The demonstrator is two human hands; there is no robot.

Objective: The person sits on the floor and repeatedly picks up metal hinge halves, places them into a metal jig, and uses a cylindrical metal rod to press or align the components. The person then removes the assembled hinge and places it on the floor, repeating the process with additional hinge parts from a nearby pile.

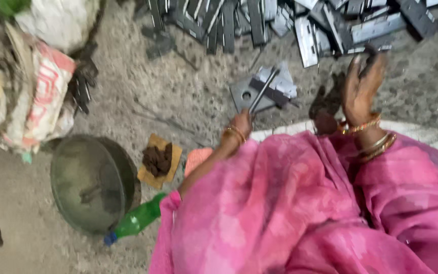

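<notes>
head view: left hand (pixel 240 124) grips rod (pixel 263 91) over square plate (pixel 249 96) on floor; right hand (pixel 362 86) raised, pinching dark piece (pixel 370 57). judgement: keep rod steady, seat piece squarely.

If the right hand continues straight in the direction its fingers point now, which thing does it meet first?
Probably the pile of grey metal hinge plates. The right hand points up the picture toward it, fingertips already near the pile's lower edge. The image is blurred, so depth is uncertain.
</notes>
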